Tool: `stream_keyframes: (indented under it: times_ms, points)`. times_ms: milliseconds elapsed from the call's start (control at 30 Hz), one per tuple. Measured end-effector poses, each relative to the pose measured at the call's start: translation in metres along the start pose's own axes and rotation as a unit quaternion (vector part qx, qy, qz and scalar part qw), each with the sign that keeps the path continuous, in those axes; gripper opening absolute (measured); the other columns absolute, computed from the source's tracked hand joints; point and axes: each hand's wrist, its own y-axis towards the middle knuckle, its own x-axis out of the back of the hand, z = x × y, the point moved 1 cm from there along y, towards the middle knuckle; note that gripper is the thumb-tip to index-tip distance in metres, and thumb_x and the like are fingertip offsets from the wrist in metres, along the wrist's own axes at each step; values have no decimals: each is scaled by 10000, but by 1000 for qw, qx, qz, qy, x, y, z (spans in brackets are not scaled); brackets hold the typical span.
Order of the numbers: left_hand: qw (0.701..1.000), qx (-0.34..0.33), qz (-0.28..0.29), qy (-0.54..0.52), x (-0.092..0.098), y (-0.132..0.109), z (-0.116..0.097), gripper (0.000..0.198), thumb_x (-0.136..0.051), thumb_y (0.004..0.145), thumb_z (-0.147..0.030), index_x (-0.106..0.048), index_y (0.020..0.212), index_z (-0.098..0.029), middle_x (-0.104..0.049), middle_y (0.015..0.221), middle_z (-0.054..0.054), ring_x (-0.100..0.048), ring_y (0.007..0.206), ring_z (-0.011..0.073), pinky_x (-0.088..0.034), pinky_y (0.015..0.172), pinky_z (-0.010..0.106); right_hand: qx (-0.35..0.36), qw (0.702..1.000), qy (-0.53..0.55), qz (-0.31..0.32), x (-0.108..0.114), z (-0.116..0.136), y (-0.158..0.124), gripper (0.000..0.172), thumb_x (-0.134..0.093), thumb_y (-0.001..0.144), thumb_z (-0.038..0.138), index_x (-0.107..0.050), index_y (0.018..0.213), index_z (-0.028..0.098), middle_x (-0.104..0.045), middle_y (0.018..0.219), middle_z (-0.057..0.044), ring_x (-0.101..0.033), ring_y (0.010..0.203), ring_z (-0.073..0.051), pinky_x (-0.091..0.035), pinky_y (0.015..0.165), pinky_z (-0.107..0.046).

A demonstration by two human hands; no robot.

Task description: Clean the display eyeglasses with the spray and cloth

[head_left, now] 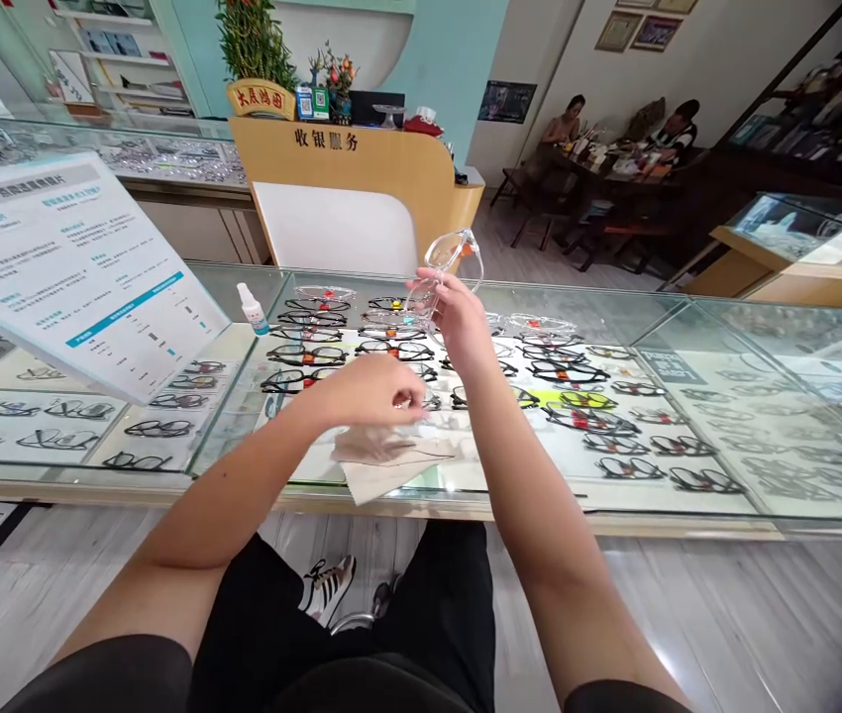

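Note:
My right hand (458, 322) is raised over the glass counter (614, 327) and closed on a pair of clear-framed glasses (447, 262), held up by one temple. My left hand (372, 391) hovers low over the glass, fingers curled in a pinch just above a beige cleaning cloth (387, 458) that lies crumpled near the counter's front edge. Whether the left fingers grip the cloth or something small is hidden. Under the glass lie rows of dark eyeglass frames (317, 354).
A small white spray bottle (252, 309) stands on the glass to the left. A tilted printed info board (56, 262) fills the left side. A wooden cashier desk (362, 188) stands behind. Two people sit at a dark table (614, 173) at the back right.

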Motion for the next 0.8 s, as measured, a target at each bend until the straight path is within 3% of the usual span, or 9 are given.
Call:
stream_keyframes:
  times_ms: [67, 133, 267, 467, 533, 633, 800]
  points:
    - [995, 4, 94, 39, -20, 4, -11, 257, -816, 895, -432, -725, 761, -233, -742, 766, -3, -603, 701, 179, -328, 665, 344, -3, 1000, -3, 4, 0, 0, 0, 455, -745, 913, 628, -796, 1243, 318, -833, 1280, -32, -719, 998, -238, -589, 921, -424]
    - [987, 31, 141, 69, -33, 6, -13, 246, -861, 845, -426, -725, 766, -238, -756, 788, 15, -610, 716, 202, -310, 664, 352, -5, 1000, -9, 11, -1, -1, 0, 482, -735, 920, 652, -782, 1264, 318, -828, 1292, -30, -721, 1023, -248, -586, 948, -441]
    - [987, 50, 149, 21, -40, 8, -7, 183, -799, 851, -312, -708, 704, -254, -742, 754, 40, -596, 696, 229, -310, 683, 374, -15, 999, -25, 16, -3, -2, 0, 508, -704, 944, 705, -766, 1284, 333, -809, 1312, -36, -729, 1133, -285, -571, 967, -452]
    - [969, 10, 176, -171, -24, 11, 5, 167, -673, 860, -291, -609, 714, -243, -642, 739, 8, -513, 665, 196, -343, 648, 357, -19, 999, -22, 14, -3, -1, -2, 455, -713, 953, 656, -784, 1264, 331, -817, 1309, -35, -734, 1148, -279, -582, 953, -431]
    - [959, 13, 136, -249, -14, 12, 10, 185, -652, 897, -344, -624, 750, -237, -625, 781, 8, -530, 729, 198, -382, 686, 344, -18, 1000, -20, 12, -3, -1, -2, 447, -719, 950, 649, -784, 1258, 332, -824, 1297, -23, -737, 1128, -272, -587, 951, -425]
    - [933, 50, 33, -355, 0, 12, 21, 262, -685, 921, -424, -636, 756, -227, -577, 773, 6, -509, 725, 187, -392, 696, 338, -19, 1000, -15, 5, -2, 0, -1, 461, -729, 934, 651, -776, 1256, 324, -826, 1291, -23, -735, 1093, -267, -584, 941, -423]
    - [825, 96, -115, -545, 15, 10, 41, 345, -890, 848, -486, -724, 887, -187, -654, 811, 4, -603, 704, 150, -485, 680, 289, -17, 1000, 3, -11, -1, 3, -1, 440, -753, 893, 596, -784, 1228, 313, -829, 1273, -31, -720, 1004, -241, -565, 885, -394]
